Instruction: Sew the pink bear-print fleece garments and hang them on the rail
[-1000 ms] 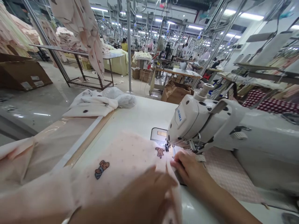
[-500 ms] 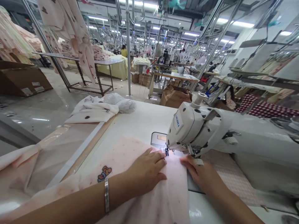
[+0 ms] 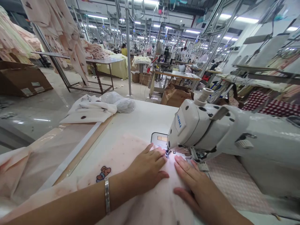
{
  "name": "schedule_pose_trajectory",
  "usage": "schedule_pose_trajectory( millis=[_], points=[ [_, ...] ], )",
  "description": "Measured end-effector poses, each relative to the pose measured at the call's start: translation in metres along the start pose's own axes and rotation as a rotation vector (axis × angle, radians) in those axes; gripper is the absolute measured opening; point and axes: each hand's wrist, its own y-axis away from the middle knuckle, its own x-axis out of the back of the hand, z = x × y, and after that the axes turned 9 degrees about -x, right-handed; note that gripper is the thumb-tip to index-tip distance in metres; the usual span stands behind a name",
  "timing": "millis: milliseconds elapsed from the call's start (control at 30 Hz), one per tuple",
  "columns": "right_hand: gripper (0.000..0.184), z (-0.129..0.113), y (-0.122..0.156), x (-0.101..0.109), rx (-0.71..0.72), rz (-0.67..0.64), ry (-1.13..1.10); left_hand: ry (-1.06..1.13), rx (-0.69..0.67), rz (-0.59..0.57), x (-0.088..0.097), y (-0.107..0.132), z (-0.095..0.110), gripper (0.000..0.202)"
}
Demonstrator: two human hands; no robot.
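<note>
Pale pink fabric [image 3: 127,153] with small dots and a brown bear-like patch lies across the white table and passes under the needle area of a white sewing machine [image 3: 187,128]. My left hand [image 3: 147,168], a silver bracelet at its wrist, rests flat on the fabric just left of the presser foot [image 3: 167,153], fingers stretched out. To the right of the foot, my right hand [image 3: 192,179] lies on the same fabric with its fingers extended and thumb apart. The machine's lamp lights the cloth between the hands.
White printed cloth [image 3: 91,109] and a clear plastic bag [image 3: 119,102] lie at the table's far left corner. Pink checked fabric [image 3: 234,181] is under the machine arm. Beyond stand a cardboard box [image 3: 175,95] and a metal-legged table [image 3: 103,61] stacked with garments.
My right hand has moved left from the fabric's right edge and now lies flat on top of it. My left hand has hardly moved.
</note>
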Motion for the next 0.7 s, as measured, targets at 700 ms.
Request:
schedule_pose_trajectory(
  millis=[700],
  points=[
    [0.050,0.028,-0.020,-0.012,-0.143,0.090,-0.118,0.044,0.139,0.002,-0.007,-0.016,-0.023,0.049]
  ],
)
